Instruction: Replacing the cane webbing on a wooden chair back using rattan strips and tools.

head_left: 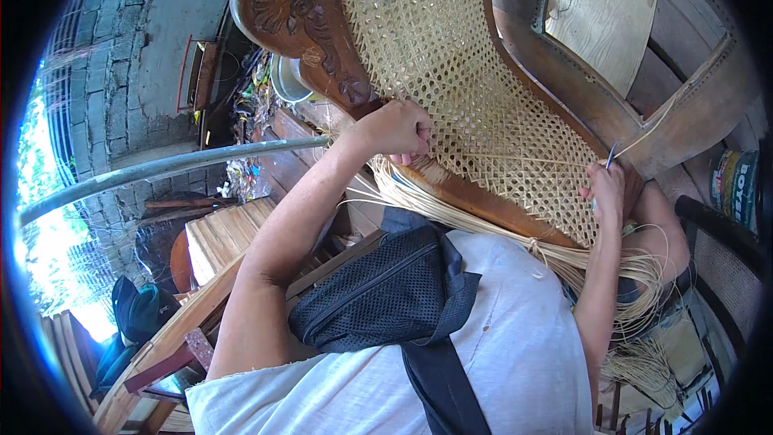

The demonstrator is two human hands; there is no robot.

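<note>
A carved brown wooden chair frame holds a woven cane panel with a pattern of open holes. My left hand is closed at the panel's near left edge, against the wooden rail. Whatever its fingers pinch is hidden. My right hand grips a thin pointed metal tool, like an awl, its tip upward, at the panel's right corner. Between my hands a cane strand runs across the weave. Another length of cane extends up and right from beside the tool.
A bundle of loose cane strands passes under the rail, with coils at right. Across my chest hangs a black mesh bag. A metal pole stretches in from the left. A bare wooden frame and a can stand at right.
</note>
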